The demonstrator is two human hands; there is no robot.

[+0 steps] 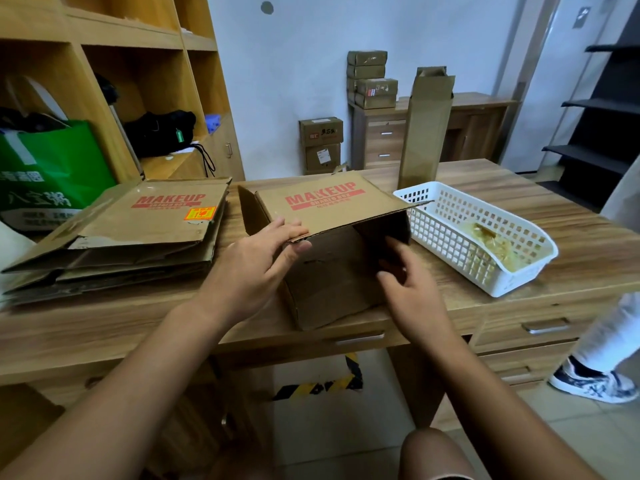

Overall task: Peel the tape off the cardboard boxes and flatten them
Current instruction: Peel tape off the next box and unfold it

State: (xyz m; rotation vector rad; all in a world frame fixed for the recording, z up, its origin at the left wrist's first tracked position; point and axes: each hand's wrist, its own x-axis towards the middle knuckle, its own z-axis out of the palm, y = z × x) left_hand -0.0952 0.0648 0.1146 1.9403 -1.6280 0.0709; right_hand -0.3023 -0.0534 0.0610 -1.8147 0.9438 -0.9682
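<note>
The flattened stack (138, 230) runs off the left edge; small print under MAKEUP on the box (329, 218) blurs unreadably.

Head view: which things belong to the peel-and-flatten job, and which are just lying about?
Job:
left hand gripping the open MAKEUP box
right hand at its opening
flattened box stack
white basket with peeled tape

Lying about:
green bag
black bag on the shelf
another person's shoe

Matt brown cardboard box (332, 216), wood-grain desk (519, 199), white perforated plastic basket (460, 237).
</note>
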